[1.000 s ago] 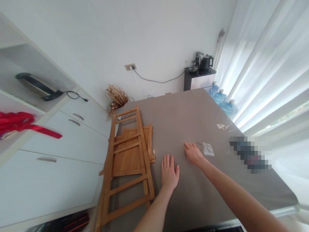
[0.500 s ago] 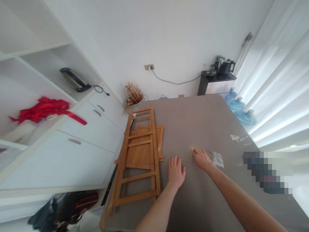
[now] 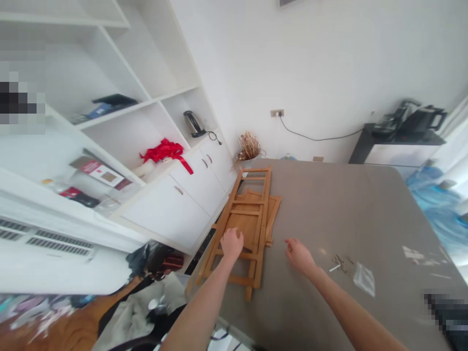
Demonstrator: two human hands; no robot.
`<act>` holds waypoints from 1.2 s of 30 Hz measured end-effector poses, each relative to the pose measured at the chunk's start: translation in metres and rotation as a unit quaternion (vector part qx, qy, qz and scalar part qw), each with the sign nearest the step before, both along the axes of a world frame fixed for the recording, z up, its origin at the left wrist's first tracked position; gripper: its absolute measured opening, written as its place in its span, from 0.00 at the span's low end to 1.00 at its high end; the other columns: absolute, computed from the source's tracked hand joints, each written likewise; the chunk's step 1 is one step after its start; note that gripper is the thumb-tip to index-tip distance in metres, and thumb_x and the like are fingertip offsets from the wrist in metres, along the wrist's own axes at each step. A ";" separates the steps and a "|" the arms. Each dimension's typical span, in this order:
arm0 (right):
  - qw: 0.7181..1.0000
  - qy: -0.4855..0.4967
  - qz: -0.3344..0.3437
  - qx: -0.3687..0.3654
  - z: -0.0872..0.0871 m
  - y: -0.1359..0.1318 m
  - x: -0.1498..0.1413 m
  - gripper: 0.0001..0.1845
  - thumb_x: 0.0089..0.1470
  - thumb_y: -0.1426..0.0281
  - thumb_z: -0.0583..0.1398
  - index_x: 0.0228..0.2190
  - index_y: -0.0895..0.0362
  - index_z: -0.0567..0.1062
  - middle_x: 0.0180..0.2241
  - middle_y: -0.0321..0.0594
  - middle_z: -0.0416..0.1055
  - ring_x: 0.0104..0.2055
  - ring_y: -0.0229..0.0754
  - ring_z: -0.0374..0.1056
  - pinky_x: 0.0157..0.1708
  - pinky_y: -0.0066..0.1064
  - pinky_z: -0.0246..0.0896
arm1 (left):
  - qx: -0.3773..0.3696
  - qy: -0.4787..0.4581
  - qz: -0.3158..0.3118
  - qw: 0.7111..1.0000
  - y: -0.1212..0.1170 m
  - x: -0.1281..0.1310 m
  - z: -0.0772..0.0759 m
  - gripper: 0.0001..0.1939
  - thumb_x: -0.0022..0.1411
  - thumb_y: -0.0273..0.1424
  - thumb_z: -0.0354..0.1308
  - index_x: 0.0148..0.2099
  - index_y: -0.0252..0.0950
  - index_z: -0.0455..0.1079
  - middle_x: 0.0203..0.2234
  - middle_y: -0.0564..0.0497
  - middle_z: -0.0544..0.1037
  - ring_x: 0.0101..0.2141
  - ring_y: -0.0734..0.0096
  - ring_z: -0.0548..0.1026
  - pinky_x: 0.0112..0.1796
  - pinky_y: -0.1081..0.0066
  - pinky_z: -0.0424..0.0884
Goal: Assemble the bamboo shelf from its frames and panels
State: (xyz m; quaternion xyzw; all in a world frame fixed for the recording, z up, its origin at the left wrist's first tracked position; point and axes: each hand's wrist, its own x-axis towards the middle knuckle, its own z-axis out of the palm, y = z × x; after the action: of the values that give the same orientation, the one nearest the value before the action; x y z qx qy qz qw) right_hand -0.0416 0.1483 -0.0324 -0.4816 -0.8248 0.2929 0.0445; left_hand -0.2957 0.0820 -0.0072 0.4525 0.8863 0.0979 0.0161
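Observation:
My left hand (image 3: 232, 243) is above the folded wooden frame (image 3: 263, 222), near its lower rungs. Its fingers are loosely bent, the thumb stands apart, and I see nothing in them; whether it touches the wood I cannot tell. A slatless wooden panel (image 3: 245, 227) lies under the frame. My right hand (image 3: 300, 255) hovers over the bare table just right of the frame, fingers a little bent and no object visible in them. To its right lie a small heap of metal hardware (image 3: 341, 263) and a clear plastic bag (image 3: 364, 279).
The grey table (image 3: 340, 204) reaches to the wall. White scraps (image 3: 415, 253) lie at its right side. A black kettle (image 3: 420, 119) stands on a dark cabinet. Left are white shelves with red ribbon (image 3: 163, 151) and a steel kettle (image 3: 193, 123). Dried plants (image 3: 249, 145) stand behind the frame.
My view has swung left. The left hand has gone from the table onto the wooden frame area. My right hand has moved left, away from the bag, uncovering the hardware.

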 end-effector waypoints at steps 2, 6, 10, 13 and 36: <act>1.000 0.016 -0.015 -0.017 -0.004 -0.001 -0.028 0.19 0.55 0.71 0.50 0.48 0.59 0.68 0.42 0.45 0.71 0.43 0.40 0.68 0.43 0.27 0.57 | -0.019 0.009 0.042 0.999 -0.010 -0.038 -0.001 0.15 0.62 0.34 0.48 0.47 0.34 0.69 0.44 0.41 0.73 0.45 0.58 0.71 0.43 0.63 0.62; 0.998 0.023 -0.048 -0.040 -0.006 0.000 -0.084 0.19 0.55 0.68 0.53 0.48 0.60 0.68 0.43 0.46 0.71 0.43 0.41 0.69 0.41 0.28 0.58 | -0.048 0.011 0.087 0.995 -0.019 -0.097 -0.010 0.16 0.61 0.35 0.49 0.46 0.32 0.69 0.43 0.39 0.73 0.44 0.56 0.71 0.41 0.62 0.64; 0.995 0.000 -0.080 -0.057 -0.011 0.003 -0.123 0.21 0.54 0.65 0.54 0.47 0.62 0.67 0.43 0.51 0.71 0.45 0.46 0.68 0.41 0.31 0.59 | -0.054 0.007 0.079 0.995 -0.017 -0.124 -0.025 0.17 0.61 0.37 0.50 0.45 0.31 0.70 0.42 0.38 0.73 0.44 0.54 0.71 0.41 0.62 0.65; 0.993 -0.017 -0.096 -0.073 -0.016 0.004 -0.139 0.21 0.54 0.62 0.54 0.45 0.62 0.68 0.41 0.52 0.72 0.46 0.48 0.69 0.41 0.32 0.60 | -0.050 0.010 0.062 0.997 -0.014 -0.130 -0.032 0.17 0.60 0.37 0.51 0.46 0.32 0.69 0.43 0.39 0.73 0.47 0.55 0.69 0.44 0.63 0.63; 0.976 -0.007 -0.188 -0.112 -0.001 0.018 -0.075 0.16 0.49 0.63 0.54 0.40 0.58 0.68 0.34 0.46 0.76 0.39 0.49 0.72 0.33 0.34 0.61 | 0.110 -0.104 0.075 0.986 0.029 -0.065 -0.018 0.18 0.61 0.35 0.48 0.51 0.31 0.65 0.45 0.40 0.74 0.46 0.59 0.72 0.46 0.64 0.65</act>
State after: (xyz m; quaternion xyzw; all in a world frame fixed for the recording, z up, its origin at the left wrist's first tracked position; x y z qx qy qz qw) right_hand -0.1170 0.1664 -0.0332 -0.6322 -0.6817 0.3662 0.0388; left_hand -0.3606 0.1109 -0.0256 0.3711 0.8950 0.2423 0.0510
